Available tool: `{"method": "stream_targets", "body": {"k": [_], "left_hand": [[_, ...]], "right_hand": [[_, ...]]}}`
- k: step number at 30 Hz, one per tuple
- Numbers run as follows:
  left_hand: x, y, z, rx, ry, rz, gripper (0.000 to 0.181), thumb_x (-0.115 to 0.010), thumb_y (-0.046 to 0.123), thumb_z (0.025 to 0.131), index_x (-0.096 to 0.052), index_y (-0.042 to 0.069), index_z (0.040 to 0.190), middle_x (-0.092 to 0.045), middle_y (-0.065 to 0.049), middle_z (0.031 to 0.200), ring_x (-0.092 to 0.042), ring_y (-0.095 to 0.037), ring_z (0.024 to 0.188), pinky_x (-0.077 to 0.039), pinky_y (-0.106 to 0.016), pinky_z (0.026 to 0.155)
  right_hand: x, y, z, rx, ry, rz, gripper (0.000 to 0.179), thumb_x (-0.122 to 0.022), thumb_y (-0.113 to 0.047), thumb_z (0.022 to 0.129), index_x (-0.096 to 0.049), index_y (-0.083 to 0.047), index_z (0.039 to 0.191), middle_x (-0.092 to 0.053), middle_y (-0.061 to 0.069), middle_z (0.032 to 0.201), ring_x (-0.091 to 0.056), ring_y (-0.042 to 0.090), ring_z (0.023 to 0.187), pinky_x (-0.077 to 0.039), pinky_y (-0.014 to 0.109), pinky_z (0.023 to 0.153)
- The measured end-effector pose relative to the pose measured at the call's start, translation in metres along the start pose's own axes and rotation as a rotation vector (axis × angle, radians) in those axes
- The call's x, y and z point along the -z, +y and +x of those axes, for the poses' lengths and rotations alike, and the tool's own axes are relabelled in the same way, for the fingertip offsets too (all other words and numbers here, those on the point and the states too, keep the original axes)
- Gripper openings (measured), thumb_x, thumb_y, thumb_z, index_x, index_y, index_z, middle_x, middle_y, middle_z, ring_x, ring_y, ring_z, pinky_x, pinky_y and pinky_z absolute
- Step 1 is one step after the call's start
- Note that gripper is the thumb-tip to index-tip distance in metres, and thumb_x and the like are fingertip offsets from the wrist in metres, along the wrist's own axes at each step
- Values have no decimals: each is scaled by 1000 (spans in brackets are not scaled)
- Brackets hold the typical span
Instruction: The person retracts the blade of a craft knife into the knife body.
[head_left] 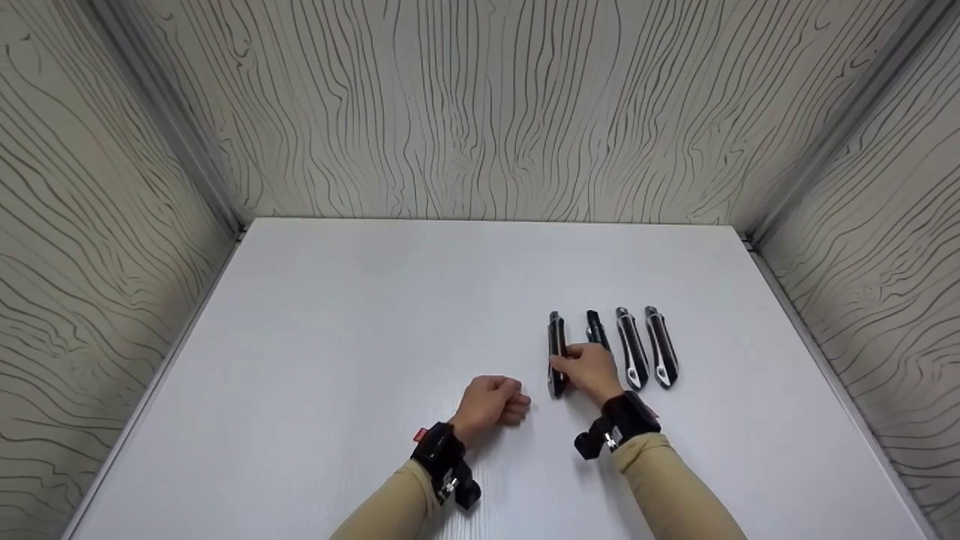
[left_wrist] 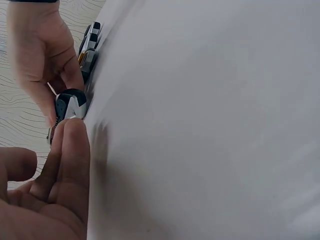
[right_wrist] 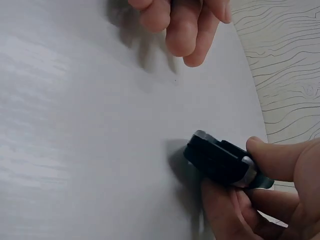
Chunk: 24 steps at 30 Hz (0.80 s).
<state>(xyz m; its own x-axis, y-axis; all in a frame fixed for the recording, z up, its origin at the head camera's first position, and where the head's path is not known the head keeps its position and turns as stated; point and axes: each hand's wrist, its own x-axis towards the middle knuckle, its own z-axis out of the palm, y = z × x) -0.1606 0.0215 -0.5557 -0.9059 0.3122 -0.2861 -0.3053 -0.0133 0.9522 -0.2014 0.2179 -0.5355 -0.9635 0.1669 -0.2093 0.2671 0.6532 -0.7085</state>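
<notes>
My right hand (head_left: 591,370) pinches a dark utility knife (head_left: 556,330) with silver trim between thumb and fingers. In the right wrist view the end of this utility knife (right_wrist: 215,157) points away from the fingers, close above its shadow on the table. A second, black utility knife (head_left: 596,330) lies just beyond the right hand, its lower part hidden by the fingers. To the right, two more silver-and-black utility knives (head_left: 631,349) lie side by side. My left hand (head_left: 487,405) rests near the table, fingers loosely curled around nothing, left of the held knife.
The white table (head_left: 375,315) runs back to a wood-grain-patterned wall (head_left: 480,112). Similar side panels (head_left: 885,247) stand at left and right. Each wrist wears a black strap with a small camera (head_left: 589,444).
</notes>
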Motion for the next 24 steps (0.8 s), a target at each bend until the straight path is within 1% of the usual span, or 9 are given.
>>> {"method": "stream_targets", "body": {"k": [4,8,15,18,21,24], "left_hand": [[2,1,-1,0,2,-4,29,-49,10,99,-61,-14,111,-72,-25,94,-68,-14,68,-62,-33,66],[4,0,0,7,8,-11,29,-49,10,99,-61,-14,111,-72,-25,94,-66,-12,67,-60,-30,64],[8,0,0,27,9,-9,28,-48,9,99,-60,-14,109,-72,-22,94,-67,-13,69,-60,-29,65],[11,1,-1,19,4,2,28,-48,10,99,-60,-14,108,-72,-23,94,-67,-12,69,-60,-29,64],[16,4,-2,-5,10,43,29,-49,11,100,-61,-13,108,-72,-23,94,-66,-13,68,-59,-28,63],[24,8,-4,-31,22,126,31,-50,13,99,-62,-12,112,-72,-23,95,-67,-15,70,-59,-29,64]], "right_hand": [[1,1,0,25,56,-63,40,-75,-27,83,-70,0,112,-73,16,101,-68,25,84,-52,36,78],[0,4,0,43,99,-127,43,-76,-28,81,-69,-1,113,-73,13,101,-67,28,91,-52,42,83],[0,4,0,71,118,-180,40,-77,-29,81,-71,-2,110,-73,10,95,-66,28,88,-52,44,79],[1,4,-1,76,127,-195,36,-77,-28,81,-71,-3,106,-73,11,96,-67,28,87,-52,44,78],[3,4,-2,61,125,-210,37,-76,-30,82,-70,-5,108,-73,9,98,-67,28,88,-53,43,77],[7,7,-2,81,131,-208,42,-72,-30,86,-65,-6,120,-71,8,100,-66,26,88,-52,42,77]]}}
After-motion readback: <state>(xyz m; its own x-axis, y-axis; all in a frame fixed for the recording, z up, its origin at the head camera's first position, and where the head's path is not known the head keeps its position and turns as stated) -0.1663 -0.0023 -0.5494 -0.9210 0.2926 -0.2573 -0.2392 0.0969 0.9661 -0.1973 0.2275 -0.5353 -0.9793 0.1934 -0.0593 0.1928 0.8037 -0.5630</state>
